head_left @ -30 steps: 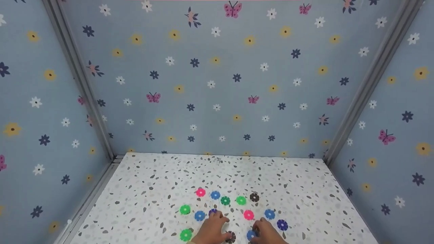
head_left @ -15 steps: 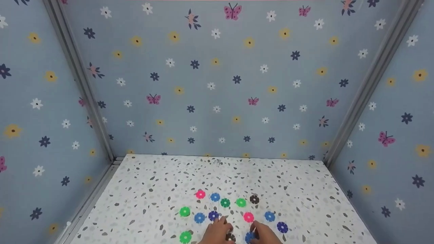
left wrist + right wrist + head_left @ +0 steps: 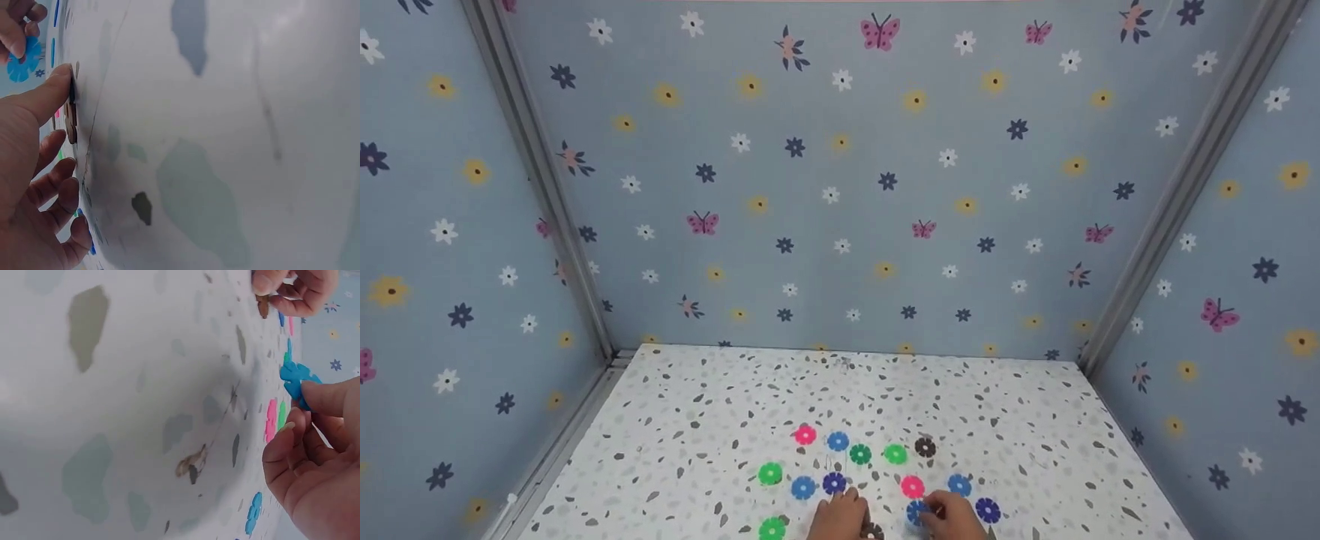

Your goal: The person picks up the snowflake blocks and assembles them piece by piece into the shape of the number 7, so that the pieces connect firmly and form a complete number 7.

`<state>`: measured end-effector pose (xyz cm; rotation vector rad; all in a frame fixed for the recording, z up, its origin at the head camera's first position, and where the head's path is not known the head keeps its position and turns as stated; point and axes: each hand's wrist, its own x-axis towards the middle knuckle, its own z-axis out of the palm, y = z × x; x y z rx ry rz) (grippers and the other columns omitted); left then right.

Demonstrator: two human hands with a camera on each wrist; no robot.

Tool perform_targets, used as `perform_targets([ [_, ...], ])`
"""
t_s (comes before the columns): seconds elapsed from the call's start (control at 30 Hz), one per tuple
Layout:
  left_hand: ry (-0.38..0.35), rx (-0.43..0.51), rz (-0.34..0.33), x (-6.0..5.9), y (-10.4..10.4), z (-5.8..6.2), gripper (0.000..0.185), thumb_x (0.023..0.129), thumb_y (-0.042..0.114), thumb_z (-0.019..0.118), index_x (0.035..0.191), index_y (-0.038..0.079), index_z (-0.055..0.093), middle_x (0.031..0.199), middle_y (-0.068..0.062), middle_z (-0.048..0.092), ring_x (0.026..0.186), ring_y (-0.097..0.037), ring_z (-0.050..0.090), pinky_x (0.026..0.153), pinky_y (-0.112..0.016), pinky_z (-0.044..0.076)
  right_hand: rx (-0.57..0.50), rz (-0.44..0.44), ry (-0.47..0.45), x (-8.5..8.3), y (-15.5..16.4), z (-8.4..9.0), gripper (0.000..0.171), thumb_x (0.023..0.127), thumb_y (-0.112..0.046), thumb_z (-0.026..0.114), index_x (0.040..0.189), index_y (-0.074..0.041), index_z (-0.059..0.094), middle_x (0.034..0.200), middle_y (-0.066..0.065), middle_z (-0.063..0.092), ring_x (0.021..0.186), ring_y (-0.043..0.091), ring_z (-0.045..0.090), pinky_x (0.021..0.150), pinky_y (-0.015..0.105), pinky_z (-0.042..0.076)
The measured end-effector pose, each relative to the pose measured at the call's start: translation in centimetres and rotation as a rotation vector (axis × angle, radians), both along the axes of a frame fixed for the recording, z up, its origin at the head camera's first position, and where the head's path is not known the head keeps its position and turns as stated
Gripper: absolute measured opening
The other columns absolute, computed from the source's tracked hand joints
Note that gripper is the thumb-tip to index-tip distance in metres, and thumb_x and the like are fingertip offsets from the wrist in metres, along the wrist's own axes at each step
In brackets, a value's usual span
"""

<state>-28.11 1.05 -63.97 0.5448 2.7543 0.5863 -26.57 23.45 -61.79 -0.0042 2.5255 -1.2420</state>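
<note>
Several flat flower-shaped plastic discs lie on a speckled white tabletop (image 3: 720,420). At the near edge, my left hand (image 3: 847,511) pinches a brown disc (image 3: 872,531) between thumb and fingers. In the left wrist view that brown disc (image 3: 70,121) stands on edge against the tabletop under the thumb of my left hand (image 3: 62,112). My right hand (image 3: 941,514) pinches a light blue disc (image 3: 916,512). The right wrist view shows the light blue disc (image 3: 295,379) raised off the surface between the thumb and forefinger of my right hand (image 3: 298,410).
Loose discs lie ahead of the hands: pink (image 3: 805,434), blue (image 3: 838,441), green (image 3: 895,454), brown (image 3: 925,448), dark blue (image 3: 834,483), pink (image 3: 913,487) and others. Blue flowered walls (image 3: 840,187) with metal corner posts (image 3: 547,195) close in the back and both sides.
Both hands have drawn back slightly toward the near edge. My left fingertips have come off the dark blue disc, which now lies uncovered.
</note>
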Motion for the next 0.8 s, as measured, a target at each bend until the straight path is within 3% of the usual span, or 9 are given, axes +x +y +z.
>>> perform_targets([
  [0.2, 0.022, 0.036, 0.051, 0.5, 0.1, 0.0, 0.036, 0.066, 0.046, 0.075, 0.075, 0.016, 0.056, 0.071, 0.004, 0.043, 0.068, -0.017, 0.043, 0.062, -0.040, 0.038, -0.072, -0.077, 0.037, 0.1, -0.5, 0.4, 0.017, 0.084, -0.015, 0.063, 0.095, -0.003, 0.060, 0.075, 0.003, 0.056, 0.066, 0.014, 0.053, 0.058, 0.030, 0.046],
  [0.4, 0.058, 0.114, 0.052, 1.2, -0.2, -0.2, 0.037, 0.063, 0.040, 0.079, 0.077, 0.018, 0.053, 0.066, 0.007, 0.046, 0.062, -0.013, 0.045, 0.058, -0.036, 0.038, -0.152, -0.090, 0.079, 0.2, -1.1, 0.8, 0.020, 0.086, -0.014, 0.060, 0.099, 0.000, 0.059, 0.074, 0.002, 0.060, 0.062, 0.014, 0.055, 0.055, 0.030, 0.046],
  [0.53, 0.014, 0.220, 0.047, 1.7, -0.3, 0.0, 0.032, 0.067, 0.032, 0.078, 0.081, 0.020, 0.052, 0.060, 0.009, 0.049, 0.052, -0.010, 0.046, 0.051, -0.030, 0.038, -0.226, -0.096, 0.127, 0.0, -1.0, 1.2, 0.025, 0.087, -0.017, 0.059, 0.103, 0.003, 0.058, 0.070, 0.003, 0.063, 0.056, 0.014, 0.056, 0.046, 0.026, 0.043],
  [0.67, -0.047, 0.319, 0.044, 1.9, -0.1, 0.6, 0.022, 0.073, 0.023, 0.074, 0.083, 0.020, 0.055, 0.062, 0.010, 0.051, 0.054, -0.008, 0.048, 0.051, -0.029, 0.040, -0.289, -0.142, 0.120, -0.1, -0.7, 1.6, 0.031, 0.087, -0.017, 0.057, 0.108, 0.006, 0.055, 0.068, 0.006, 0.065, 0.051, 0.014, 0.056, 0.040, 0.022, 0.037],
  [0.8, -0.032, 0.407, 0.068, 1.8, -0.2, 1.1, 0.014, 0.078, 0.019, 0.071, 0.085, 0.020, 0.058, 0.064, 0.011, 0.052, 0.056, -0.006, 0.049, 0.053, -0.028, 0.041, -0.329, -0.186, 0.088, 0.0, -0.8, 1.8, 0.036, 0.087, -0.015, 0.056, 0.115, 0.006, 0.051, 0.069, 0.007, 0.065, 0.050, 0.013, 0.055, 0.039, 0.020, 0.035],
])
